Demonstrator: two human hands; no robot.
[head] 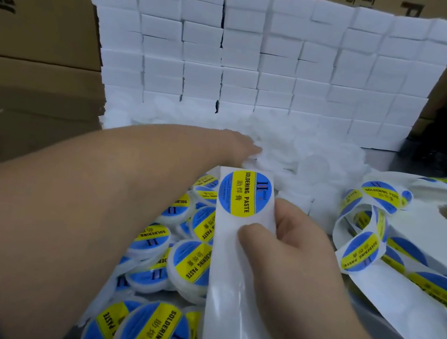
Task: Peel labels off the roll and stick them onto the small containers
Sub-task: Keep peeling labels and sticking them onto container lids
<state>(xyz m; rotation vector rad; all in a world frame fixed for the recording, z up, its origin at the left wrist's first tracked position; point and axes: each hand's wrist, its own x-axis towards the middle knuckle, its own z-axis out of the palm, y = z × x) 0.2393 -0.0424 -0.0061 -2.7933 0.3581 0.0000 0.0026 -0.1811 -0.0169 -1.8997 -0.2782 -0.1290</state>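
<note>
Now, at nine o'clock, cardboard boxes [37, 11] stand behind the worktop [380, 161]. The left hand [242, 143] reaches towards twelve, fingertips lost in the white heap of bare containers [304, 164]; whether it grips one, I cannot tell. Under that forearm, at six o'clock, labelled containers [193, 269] lie piled, blue-and-yellow tops showing. Centre: the right hand [286, 245] pinches the strip [227, 245] between thumb and fingers, one label [244, 194] on it just above the thumb, reading SOLDERING PASTE. At twelve, a wall of white boxes [262, 59]. At three o'clock the roll [439, 230] lies flat, its loose tail looping towards the right hand.
</note>
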